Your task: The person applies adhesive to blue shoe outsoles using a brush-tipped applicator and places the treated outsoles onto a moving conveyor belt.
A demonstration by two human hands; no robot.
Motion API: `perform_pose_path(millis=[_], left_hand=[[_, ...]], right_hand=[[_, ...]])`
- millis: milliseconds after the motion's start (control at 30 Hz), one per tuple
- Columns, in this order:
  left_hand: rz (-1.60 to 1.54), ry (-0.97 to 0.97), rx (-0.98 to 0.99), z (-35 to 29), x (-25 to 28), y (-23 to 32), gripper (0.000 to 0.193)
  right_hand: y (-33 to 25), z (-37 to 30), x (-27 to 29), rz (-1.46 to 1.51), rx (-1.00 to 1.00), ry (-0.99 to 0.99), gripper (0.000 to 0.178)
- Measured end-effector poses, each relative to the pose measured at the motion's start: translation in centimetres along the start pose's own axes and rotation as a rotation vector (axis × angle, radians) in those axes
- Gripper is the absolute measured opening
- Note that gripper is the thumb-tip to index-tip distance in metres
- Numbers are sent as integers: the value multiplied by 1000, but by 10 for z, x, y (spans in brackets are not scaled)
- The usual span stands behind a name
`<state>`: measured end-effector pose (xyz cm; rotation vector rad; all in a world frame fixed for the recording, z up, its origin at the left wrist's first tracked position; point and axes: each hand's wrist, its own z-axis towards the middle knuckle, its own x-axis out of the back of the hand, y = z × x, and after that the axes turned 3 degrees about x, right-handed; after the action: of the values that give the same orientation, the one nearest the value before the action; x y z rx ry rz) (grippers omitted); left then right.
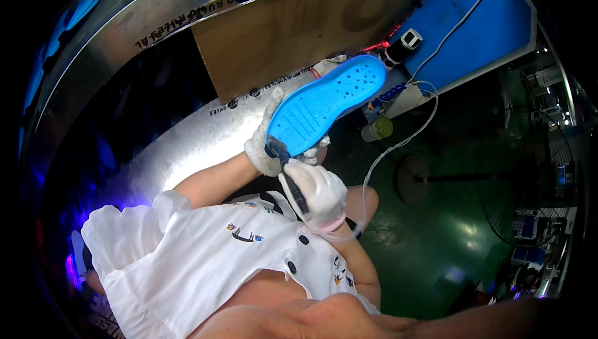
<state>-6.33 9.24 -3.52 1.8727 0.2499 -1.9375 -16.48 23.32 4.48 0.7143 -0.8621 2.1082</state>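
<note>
A bright blue shoe sole (305, 111) with small holes at its toe end and ridges toward the heel is held tilted in front of me. My left hand (265, 146), in a greyish knit glove, grips the heel end from beneath; its fingertips show on both sides. My right hand (317, 192), in a white glove, is closed around a black-handled brush (294, 194). The brush's dark head rests at the heel edge of the sole; its bristles are hard to make out. Behind the sole lies a pale glove with a red cuff edge (325, 66).
A brown cardboard sheet (261, 40) covers part of the metal bench (187, 127). A blue panel (473, 33) stands at the far right, near a black-and-white cylinder (402, 46). A clear hose (380, 158) loops past a yellow-green capped container (377, 129). A fan (529, 177) stands at right.
</note>
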Motion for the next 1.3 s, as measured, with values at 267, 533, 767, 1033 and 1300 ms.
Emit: perform_pose_path(millis=[267, 533, 767, 1033, 1300], left_hand=[[313, 102, 269, 7, 1, 45, 80], [741, 340, 437, 12, -41, 61, 51], [969, 147, 241, 12, -21, 66, 47], [875, 84, 285, 10, 33, 85, 56], [786, 266, 414, 4, -37, 90, 46]], right_hand=[[0, 5, 12, -120, 103, -172, 20], [-5, 11, 21, -278, 81, -431, 26], [13, 25, 42, -137, 95, -332, 37], [22, 15, 45, -128, 41, -170, 20], [24, 11, 52, -185, 19, -117, 24]])
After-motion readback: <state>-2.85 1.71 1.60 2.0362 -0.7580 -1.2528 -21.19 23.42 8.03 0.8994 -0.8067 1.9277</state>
